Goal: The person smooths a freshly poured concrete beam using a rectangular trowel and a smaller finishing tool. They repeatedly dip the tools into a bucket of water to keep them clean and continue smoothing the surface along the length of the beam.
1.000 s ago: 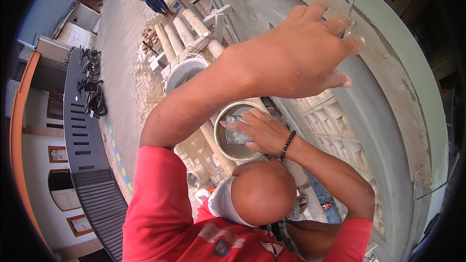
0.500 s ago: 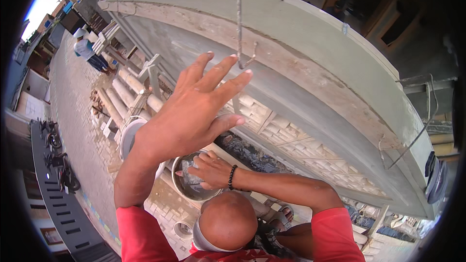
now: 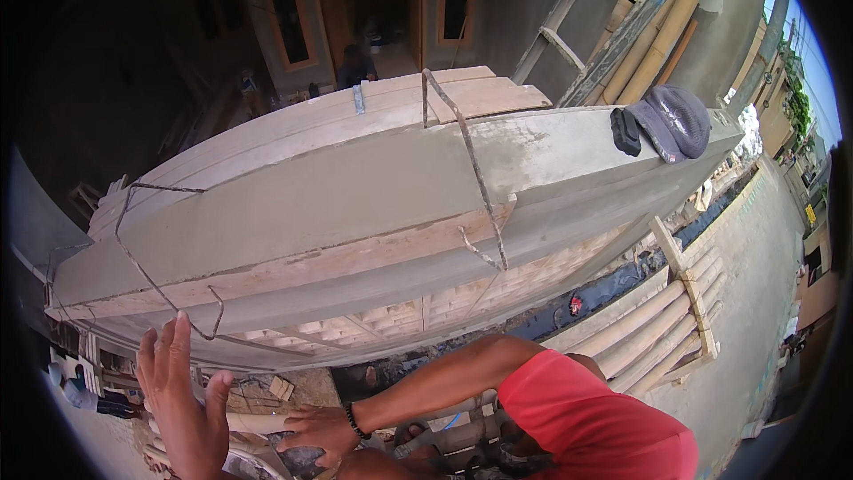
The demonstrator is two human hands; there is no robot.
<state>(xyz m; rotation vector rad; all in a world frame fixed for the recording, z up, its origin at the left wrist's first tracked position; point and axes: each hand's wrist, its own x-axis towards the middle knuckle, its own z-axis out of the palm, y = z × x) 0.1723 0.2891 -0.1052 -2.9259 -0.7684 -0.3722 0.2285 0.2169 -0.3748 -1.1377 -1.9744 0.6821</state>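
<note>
My left hand (image 3: 182, 400) is raised at the lower left, fingers spread and holding nothing. Its fingertips appear just below a bent metal rod (image 3: 133, 244) that hooks over the wall, though whether they touch I cannot tell. My right hand (image 3: 318, 434), with a beaded bracelet on the wrist, reaches down over a bucket (image 3: 258, 464) with its fingers apart. Wet grey material (image 3: 300, 457) shows under that hand. Ahead runs a curved wall topped with smooth grey mortar (image 3: 355, 182). A wooden board (image 3: 311, 268) lies along its front edge, with a second bent rod (image 3: 480, 182) over it.
A cap (image 3: 680, 124) and a small black object (image 3: 625, 132) lie on the wall top at right. Below runs a ditch of dark water (image 3: 613, 284), beside a bamboo rack (image 3: 662, 324). A ladder (image 3: 569, 13) leans behind the wall. Another person (image 3: 75, 391) is at far left.
My view has swung right, bringing the cap, ladder and bamboo rack into sight. My left hand now appears lower and farther left, still spread. My right hand remains at the bucket.
</note>
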